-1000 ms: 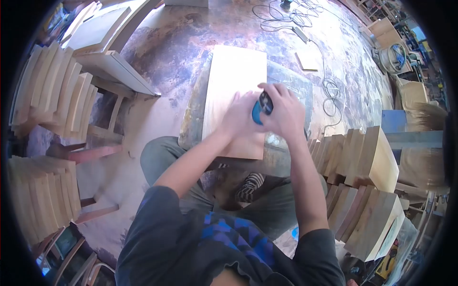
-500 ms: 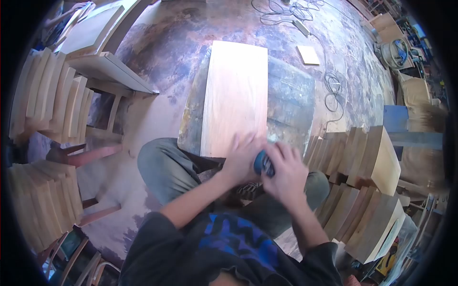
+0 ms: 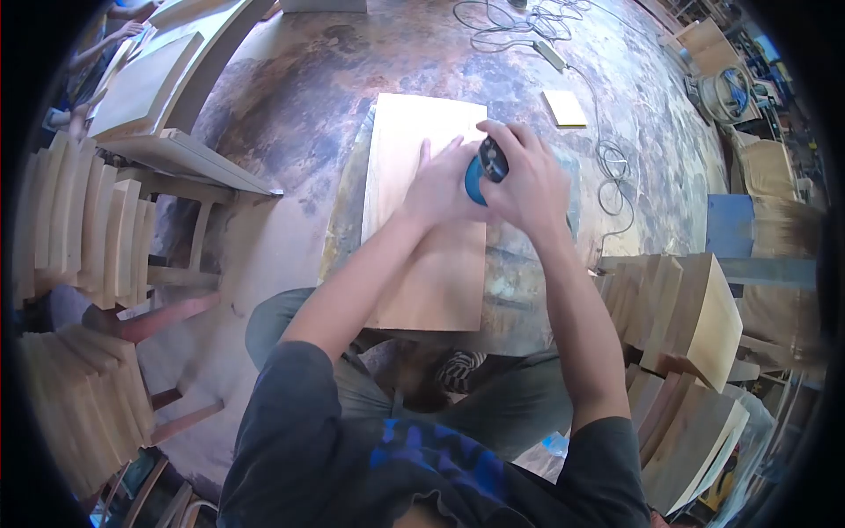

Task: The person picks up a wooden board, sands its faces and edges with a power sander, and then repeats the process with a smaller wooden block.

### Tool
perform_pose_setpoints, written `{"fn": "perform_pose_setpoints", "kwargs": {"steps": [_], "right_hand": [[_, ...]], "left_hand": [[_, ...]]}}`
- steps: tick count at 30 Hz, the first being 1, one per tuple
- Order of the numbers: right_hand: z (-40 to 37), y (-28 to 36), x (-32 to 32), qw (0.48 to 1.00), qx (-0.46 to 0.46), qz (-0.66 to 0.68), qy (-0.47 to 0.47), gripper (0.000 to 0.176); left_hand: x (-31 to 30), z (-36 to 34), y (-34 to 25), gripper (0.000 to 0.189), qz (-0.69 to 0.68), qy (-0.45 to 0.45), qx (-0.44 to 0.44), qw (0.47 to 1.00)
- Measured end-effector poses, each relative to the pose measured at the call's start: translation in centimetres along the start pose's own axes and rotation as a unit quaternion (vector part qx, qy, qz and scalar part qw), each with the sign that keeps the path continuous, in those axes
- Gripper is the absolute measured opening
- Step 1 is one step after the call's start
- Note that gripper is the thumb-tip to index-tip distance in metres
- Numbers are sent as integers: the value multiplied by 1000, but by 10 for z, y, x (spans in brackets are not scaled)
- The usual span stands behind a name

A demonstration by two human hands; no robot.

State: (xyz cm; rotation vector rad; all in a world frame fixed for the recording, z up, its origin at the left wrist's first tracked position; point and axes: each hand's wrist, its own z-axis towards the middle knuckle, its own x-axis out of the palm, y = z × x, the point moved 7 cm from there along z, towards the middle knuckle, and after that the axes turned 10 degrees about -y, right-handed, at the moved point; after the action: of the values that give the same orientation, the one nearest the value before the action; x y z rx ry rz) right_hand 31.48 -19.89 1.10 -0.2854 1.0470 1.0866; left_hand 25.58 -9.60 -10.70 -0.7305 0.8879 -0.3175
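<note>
A pale wooden board [image 3: 427,282] lies flat on a stained low work surface [image 3: 515,295] in front of me. My right hand [image 3: 532,180] is wrapped round a blue and black round tool [image 3: 484,172] over the board's right edge, near its upper part. Just left of the tool, my left hand [image 3: 440,185] rests on the board with its fingers spread, its thumb side close against the tool. The underside of the tool is hidden.
Stacks of wooden boards stand at the left [image 3: 84,220] and right [image 3: 695,317]. A cable [image 3: 616,167] with a power strip [image 3: 550,55] and a small pale board [image 3: 564,108] lie on the floor. Another person's hand [image 3: 130,30] shows at the upper left.
Both hands and the blue tool have moved forward from the board's near end to its upper part. The view has shifted slightly, with the board appearing lower.
</note>
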Motion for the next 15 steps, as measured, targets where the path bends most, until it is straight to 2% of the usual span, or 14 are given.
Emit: {"fn": "perform_pose_setpoints", "kwargs": {"steps": [2,8,10,12,15], "right_hand": [[22,-9,14,999,-29,-12,-15,47],[79,-36,48,999,-22,-31,-1,50],[98,-41,56,998,-58,-31,-9,51],[108,-46,66,997,-61,-39,-6,54],[118,-44,74,996,-87,-20,-31,55]], "left_hand": [[11,26,20,110,2,12,-3,1000],[26,90,56,106,4,12,9,1000],[25,108,61,107,-25,-12,-6,1000],[24,116,65,104,16,-16,-1,1000],[15,127,73,99,-16,-39,-48,998]]}}
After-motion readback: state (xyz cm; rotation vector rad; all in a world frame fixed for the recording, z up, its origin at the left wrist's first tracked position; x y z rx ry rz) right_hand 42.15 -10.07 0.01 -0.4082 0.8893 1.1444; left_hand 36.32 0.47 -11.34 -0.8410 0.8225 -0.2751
